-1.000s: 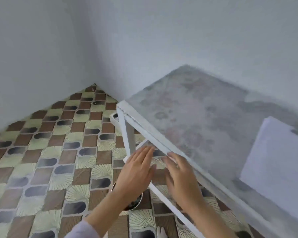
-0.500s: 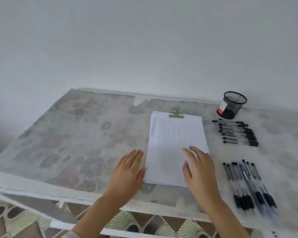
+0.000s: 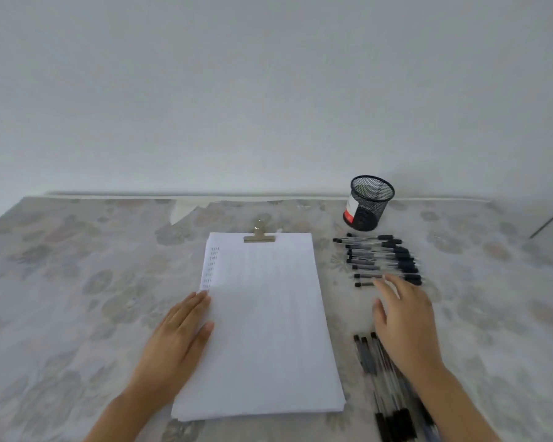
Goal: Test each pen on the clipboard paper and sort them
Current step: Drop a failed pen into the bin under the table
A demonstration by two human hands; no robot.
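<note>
A stack of white paper (image 3: pixel 265 323) lies in the middle of the table (image 3: pixel 77 282), held at its far edge by a metal clip (image 3: pixel 259 236); a short column of small dark marks runs down the sheet's upper left side. The left hand (image 3: pixel 176 342) lies flat and open, palm down, with its fingers together along the left edge of the paper and the thumb resting on the sheet. The right hand (image 3: pixel 403 320) is open with fingers loosely spread, palm down, to the right of the paper, holding nothing; whether it touches the table cannot be told. Its fingertips reach the nearest pens of a far group of pens (image 3: pixel 380 256), which lie side by side, crosswise, with black caps. A second, near group of pens (image 3: pixel 369 358) lies lengthwise at the table's near right, partly hidden under the right wrist and forearm. A black mesh cup (image 3: pixel 369 202) with a red and white label stands just beyond the far group, near the wall (image 3: pixel 268 90).
</note>
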